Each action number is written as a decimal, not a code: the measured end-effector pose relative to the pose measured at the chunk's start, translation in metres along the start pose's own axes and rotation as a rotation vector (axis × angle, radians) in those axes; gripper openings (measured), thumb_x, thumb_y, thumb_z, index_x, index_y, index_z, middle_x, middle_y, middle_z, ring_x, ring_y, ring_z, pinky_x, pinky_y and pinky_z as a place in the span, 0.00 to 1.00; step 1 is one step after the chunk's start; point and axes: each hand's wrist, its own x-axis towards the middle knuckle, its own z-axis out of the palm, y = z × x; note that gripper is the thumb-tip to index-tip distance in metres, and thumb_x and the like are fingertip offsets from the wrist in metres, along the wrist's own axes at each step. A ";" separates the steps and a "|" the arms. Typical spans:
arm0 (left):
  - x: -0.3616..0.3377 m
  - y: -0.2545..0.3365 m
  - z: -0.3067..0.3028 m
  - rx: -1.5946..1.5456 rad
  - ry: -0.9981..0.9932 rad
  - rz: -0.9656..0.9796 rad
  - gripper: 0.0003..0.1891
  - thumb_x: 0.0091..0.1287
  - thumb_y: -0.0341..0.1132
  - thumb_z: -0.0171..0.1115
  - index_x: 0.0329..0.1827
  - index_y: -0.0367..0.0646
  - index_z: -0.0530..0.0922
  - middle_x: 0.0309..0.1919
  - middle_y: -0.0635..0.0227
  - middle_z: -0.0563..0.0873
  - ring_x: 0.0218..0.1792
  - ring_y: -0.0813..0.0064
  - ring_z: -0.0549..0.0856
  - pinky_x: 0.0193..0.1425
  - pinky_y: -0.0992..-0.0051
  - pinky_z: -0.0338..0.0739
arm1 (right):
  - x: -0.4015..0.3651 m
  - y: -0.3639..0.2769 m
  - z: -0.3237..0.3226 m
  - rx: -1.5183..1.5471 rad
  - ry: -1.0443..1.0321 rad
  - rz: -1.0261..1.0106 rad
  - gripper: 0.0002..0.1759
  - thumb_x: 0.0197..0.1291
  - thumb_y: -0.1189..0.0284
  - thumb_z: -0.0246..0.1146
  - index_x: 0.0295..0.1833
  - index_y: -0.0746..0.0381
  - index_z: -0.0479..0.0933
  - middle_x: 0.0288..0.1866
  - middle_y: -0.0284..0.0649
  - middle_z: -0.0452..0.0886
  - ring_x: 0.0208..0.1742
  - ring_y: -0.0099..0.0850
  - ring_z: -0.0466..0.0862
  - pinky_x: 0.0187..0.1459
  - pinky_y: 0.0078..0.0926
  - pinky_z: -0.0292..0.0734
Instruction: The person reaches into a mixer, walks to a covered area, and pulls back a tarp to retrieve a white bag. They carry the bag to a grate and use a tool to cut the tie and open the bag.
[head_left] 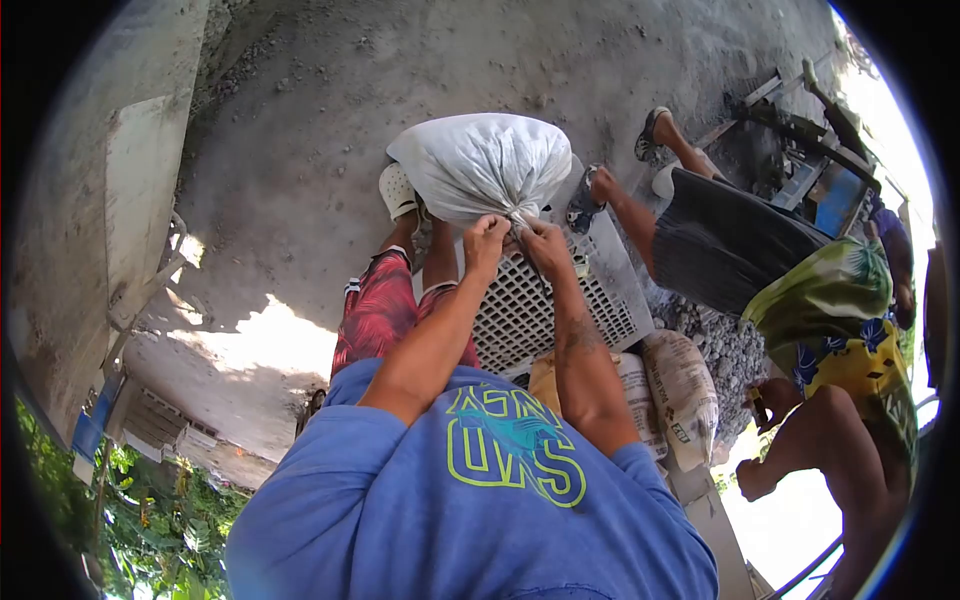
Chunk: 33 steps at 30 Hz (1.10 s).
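A full white sack (485,160) is gathered into a tight, pleated neck on the side nearest me. My left hand (486,242) pinches at this neck from the left, fingers closed. Close beside it, my right hand (544,246) is also closed at the neck, with the fingertips of both hands almost meeting. A thin dark strip hangs down by my right hand; whether it is a tie is too small to tell. Under my hands is a white plastic crate (510,318) with a lattice of holes.
Printed sacks (680,395) lie right of the crate, next to a gravel heap (735,345). Another person (740,235) in dark shorts is close on the right. A grey wall panel (150,190) stands left. The ground (300,130) is dusty concrete with scattered stones.
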 end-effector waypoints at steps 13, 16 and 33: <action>0.003 0.019 -0.001 0.278 0.029 0.147 0.09 0.56 0.31 0.57 0.32 0.32 0.79 0.20 0.67 0.80 0.21 0.80 0.80 0.24 0.79 0.78 | 0.010 0.004 -0.007 -0.402 -0.004 -0.152 0.21 0.52 0.67 0.57 0.53 0.62 0.71 0.38 0.55 0.78 0.41 0.40 0.80 0.43 0.29 0.71; 0.008 0.021 -0.002 0.347 -0.017 0.178 0.09 0.55 0.32 0.58 0.29 0.34 0.80 0.19 0.64 0.81 0.20 0.77 0.81 0.24 0.77 0.77 | 0.011 0.003 -0.008 -0.487 -0.002 -0.180 0.20 0.52 0.67 0.57 0.51 0.62 0.72 0.38 0.54 0.78 0.41 0.40 0.80 0.43 0.29 0.71; 0.007 0.001 -0.008 0.294 0.253 0.172 0.14 0.56 0.38 0.61 0.35 0.34 0.78 0.18 0.68 0.79 0.19 0.78 0.79 0.21 0.80 0.73 | 0.011 0.001 -0.009 -0.527 -0.004 -0.207 0.19 0.52 0.66 0.57 0.51 0.58 0.73 0.38 0.54 0.77 0.43 0.47 0.78 0.44 0.33 0.71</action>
